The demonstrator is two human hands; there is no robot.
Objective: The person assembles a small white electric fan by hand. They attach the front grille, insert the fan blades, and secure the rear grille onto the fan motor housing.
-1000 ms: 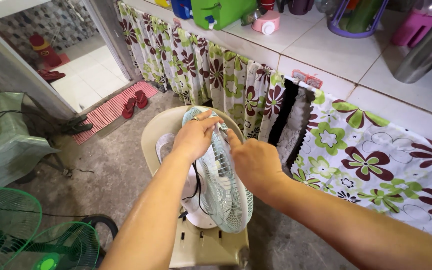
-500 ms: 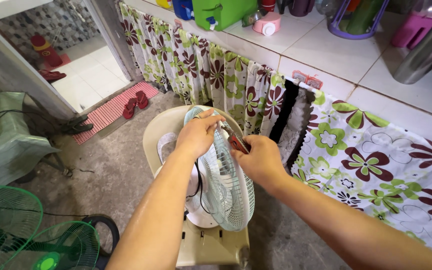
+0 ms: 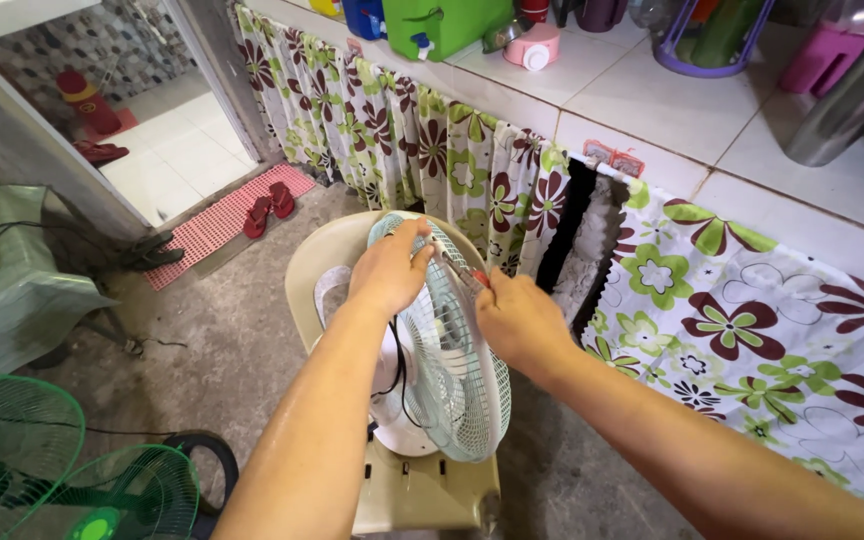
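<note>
Bright daylight floods in from the open doorway [image 3: 167,150] at upper left, casting soft shadows, with sharp focus and wide-angle stretching at the edges.

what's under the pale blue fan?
The fan sits on a beige plastic chair; its white base and a black cord show. The seat beneath the base is covered.

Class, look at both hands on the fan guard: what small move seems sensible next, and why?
Probably squeeze the red-handled tool gently at the rim of the pale fan guard: the right hand holds its tip there, while the left hand steadies the rim on the chair.
</note>
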